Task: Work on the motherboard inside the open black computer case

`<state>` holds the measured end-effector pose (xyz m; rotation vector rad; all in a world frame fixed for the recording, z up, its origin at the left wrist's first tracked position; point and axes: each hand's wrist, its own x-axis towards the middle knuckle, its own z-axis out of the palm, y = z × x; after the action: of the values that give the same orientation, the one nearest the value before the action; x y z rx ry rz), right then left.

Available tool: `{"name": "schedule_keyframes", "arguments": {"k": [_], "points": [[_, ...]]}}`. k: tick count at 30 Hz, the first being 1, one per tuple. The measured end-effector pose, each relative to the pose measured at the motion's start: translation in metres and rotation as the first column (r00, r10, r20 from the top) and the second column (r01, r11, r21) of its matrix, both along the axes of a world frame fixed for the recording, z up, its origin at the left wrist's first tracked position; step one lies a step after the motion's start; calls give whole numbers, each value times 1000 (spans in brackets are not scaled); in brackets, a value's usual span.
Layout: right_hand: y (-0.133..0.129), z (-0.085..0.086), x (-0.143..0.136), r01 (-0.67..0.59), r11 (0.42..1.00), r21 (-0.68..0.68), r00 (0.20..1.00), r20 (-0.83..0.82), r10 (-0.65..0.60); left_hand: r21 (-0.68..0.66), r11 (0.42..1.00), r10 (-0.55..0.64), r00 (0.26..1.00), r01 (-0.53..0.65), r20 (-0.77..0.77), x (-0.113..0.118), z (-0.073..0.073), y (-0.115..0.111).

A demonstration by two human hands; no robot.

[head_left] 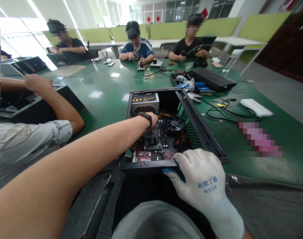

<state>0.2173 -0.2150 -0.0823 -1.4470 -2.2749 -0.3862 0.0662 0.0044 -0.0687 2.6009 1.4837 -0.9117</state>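
Observation:
An open black computer case (pixel 203 132) lies at the table's near edge in front of me. My left hand (pixel 152 120), bare with a black wristband, reaches down into it beside the power supply (pixel 144 105); its fingers are hidden. Below that hand is the motherboard (pixel 152 141), with a round black cooling fan (pixel 175 124) to the right. A red circuit board (pixel 146 156) sits along the near side. My right hand (pixel 200 176), in a white and blue work glove, grips the case's near rim at the right corner.
On the green table (pixel 104 81), another person's arm (pixel 59 103) works over a second case (pixel 75 98) at left. Right of my case lie cables (pixel 216 114), a white box-like object (pixel 256 108), gloves (pixel 186 83) and a black panel (pixel 215 79). Several people sit across.

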Motion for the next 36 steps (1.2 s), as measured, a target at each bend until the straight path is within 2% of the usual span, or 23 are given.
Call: {"name": "schedule_keyframes", "arguments": {"k": [20,28,36], "points": [[-1,-1,1,4,1000,6,1000,2,-4,2,1000,16,1000,-16,5,2,1,-3],[0,-1,1,-3,1000,5,1000,-8,3,-25,999,-26,1000,26,-17,2,4,-6],[-1,-1,6,-56,998,9,998,-19,56,-11,999,-47,999,47,-8,-1,-3,-1]]}}
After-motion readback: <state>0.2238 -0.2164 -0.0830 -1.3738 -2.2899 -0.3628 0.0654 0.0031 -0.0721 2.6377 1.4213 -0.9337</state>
